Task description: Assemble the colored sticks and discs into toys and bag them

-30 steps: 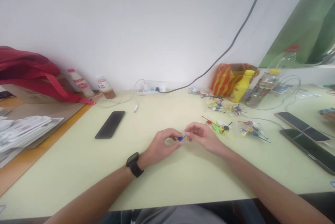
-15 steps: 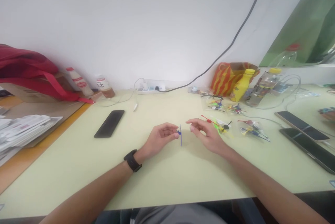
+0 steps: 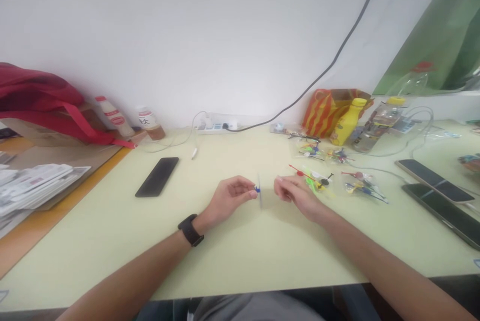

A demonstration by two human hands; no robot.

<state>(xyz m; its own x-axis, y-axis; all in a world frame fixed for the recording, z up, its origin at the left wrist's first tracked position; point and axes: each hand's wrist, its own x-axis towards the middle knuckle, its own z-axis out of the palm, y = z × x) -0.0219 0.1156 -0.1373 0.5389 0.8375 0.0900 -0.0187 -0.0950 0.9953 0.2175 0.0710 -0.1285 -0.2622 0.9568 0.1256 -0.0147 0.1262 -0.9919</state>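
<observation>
Blue piece (image 3: 258,190) juts from between the left hand's (image 3: 229,197) fingers (image 3: 245,180)

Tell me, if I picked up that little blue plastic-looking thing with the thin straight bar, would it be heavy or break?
The little blue plastic-looking thing is probably light: the bare left hand holds it up in just a small pinch. Its thin straight bar, blurred here, might bend or snap if pushed hard, being so slender.
</observation>
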